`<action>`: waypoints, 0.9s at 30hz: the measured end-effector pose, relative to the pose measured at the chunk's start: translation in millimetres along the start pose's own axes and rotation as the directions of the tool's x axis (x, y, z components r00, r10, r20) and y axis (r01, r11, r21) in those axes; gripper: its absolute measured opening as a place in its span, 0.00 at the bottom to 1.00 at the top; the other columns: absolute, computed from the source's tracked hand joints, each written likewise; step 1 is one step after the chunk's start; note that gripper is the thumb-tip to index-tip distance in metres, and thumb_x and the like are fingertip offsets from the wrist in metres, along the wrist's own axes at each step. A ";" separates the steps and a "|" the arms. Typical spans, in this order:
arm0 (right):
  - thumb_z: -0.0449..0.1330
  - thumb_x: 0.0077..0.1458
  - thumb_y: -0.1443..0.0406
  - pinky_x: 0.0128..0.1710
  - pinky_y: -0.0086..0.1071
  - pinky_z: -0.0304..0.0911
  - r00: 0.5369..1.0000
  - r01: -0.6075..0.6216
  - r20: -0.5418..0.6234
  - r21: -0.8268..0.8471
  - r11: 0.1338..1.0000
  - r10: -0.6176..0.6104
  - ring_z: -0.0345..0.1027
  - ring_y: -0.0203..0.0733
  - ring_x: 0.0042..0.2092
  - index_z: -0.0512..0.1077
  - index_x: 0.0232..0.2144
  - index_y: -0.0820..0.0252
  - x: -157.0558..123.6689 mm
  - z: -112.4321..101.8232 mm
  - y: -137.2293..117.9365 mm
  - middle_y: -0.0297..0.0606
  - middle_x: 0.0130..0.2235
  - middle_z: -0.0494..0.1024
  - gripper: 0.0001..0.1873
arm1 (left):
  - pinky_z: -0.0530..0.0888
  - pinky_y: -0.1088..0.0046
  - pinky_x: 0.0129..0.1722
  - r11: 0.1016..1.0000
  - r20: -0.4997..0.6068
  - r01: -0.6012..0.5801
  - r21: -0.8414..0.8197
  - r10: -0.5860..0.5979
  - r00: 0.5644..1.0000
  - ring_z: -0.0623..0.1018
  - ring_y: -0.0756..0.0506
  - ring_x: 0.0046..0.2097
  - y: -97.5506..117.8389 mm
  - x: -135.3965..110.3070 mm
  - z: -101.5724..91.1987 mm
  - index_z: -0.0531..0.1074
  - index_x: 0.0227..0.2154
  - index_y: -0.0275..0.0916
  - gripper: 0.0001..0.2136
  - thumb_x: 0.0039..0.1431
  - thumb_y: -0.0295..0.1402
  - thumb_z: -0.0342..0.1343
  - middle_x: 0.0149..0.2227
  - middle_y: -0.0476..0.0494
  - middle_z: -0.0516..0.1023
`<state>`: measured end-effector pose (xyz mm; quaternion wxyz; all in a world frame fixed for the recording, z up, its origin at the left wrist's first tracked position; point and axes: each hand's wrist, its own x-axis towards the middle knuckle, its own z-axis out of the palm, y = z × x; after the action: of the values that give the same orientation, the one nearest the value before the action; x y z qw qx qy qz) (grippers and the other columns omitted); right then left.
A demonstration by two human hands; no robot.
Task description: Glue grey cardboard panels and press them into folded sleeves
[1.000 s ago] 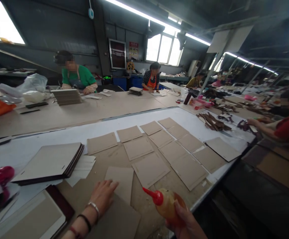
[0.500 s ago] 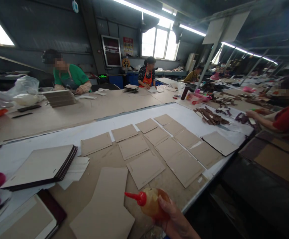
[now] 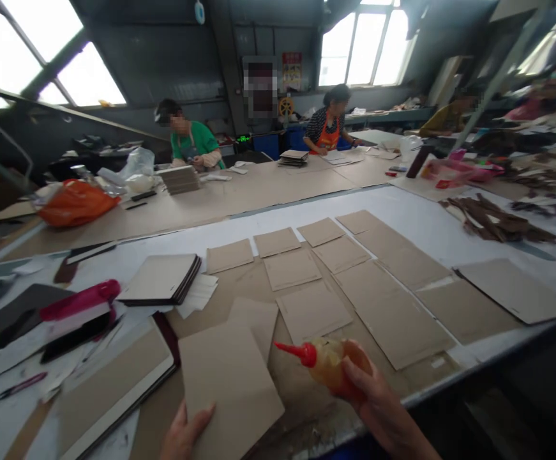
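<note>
My right hand (image 3: 371, 390) is wrapped round a squeeze bottle (image 3: 328, 364) of amber liquid, its red nozzle pointing left. At the lower middle, my left hand (image 3: 186, 428) grips the near left edge of a beige cardboard panel (image 3: 230, 377), thumb on top and fingers partly hidden. Beneath that panel's far side lies another cardboard sheet (image 3: 258, 319). Just beyond the bottle, rows of beige cardboard panels (image 3: 313, 310) are spread flat on the table, several of them touching or overlapping.
On the left are a stack of dark-edged boards (image 3: 160, 278), a magenta case (image 3: 83, 300), a pen (image 3: 22, 386) and a larger board (image 3: 115, 383). Brown strips (image 3: 493, 220) lie at right. Two co-workers (image 3: 194, 140) sit across the table, and an orange bag (image 3: 74, 201) rests there.
The view has swung left. My left hand has come into sight, holding a cardboard panel by its edge. The bottle is still in my right hand.
</note>
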<state>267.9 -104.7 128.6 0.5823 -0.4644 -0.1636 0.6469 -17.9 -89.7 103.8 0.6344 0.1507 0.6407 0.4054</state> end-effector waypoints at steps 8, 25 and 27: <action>0.64 0.41 0.57 0.40 0.35 0.63 0.935 0.324 0.003 -0.422 0.847 -0.355 0.66 0.43 0.42 0.61 0.42 0.52 12.1 15.4 -37.8 0.37 0.41 0.71 0.25 | 0.74 0.61 0.36 0.992 0.190 0.009 -0.124 0.015 0.982 0.77 0.38 0.37 52.7 -49.1 17.1 0.54 0.56 0.47 0.40 0.37 0.39 0.63 0.39 0.43 0.78; 0.62 0.42 0.54 0.39 0.33 0.65 0.697 0.550 0.267 -0.795 0.256 -0.665 0.65 0.42 0.41 0.61 0.41 0.54 7.9 66.7 -67.1 0.38 0.43 0.67 0.24 | 0.74 0.64 0.37 0.999 0.350 -0.008 -0.045 0.023 0.936 0.77 0.38 0.39 94.9 -54.2 -14.4 0.53 0.57 0.47 0.38 0.40 0.33 0.63 0.43 0.41 0.77; 0.62 0.43 0.54 0.39 0.33 0.65 0.687 0.560 0.288 -0.796 0.232 -0.667 0.65 0.41 0.41 0.61 0.40 0.53 5.1 68.0 -66.9 0.37 0.42 0.67 0.23 | 0.74 0.65 0.37 0.999 0.373 -0.024 -0.039 0.037 0.927 0.77 0.38 0.39 97.4 -52.1 -17.8 0.53 0.57 0.46 0.37 0.42 0.33 0.61 0.43 0.41 0.77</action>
<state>254.9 -59.7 212.0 0.4956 -0.6153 -0.5878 0.1737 -58.0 -71.4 206.6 0.7409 0.2243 0.4989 0.3898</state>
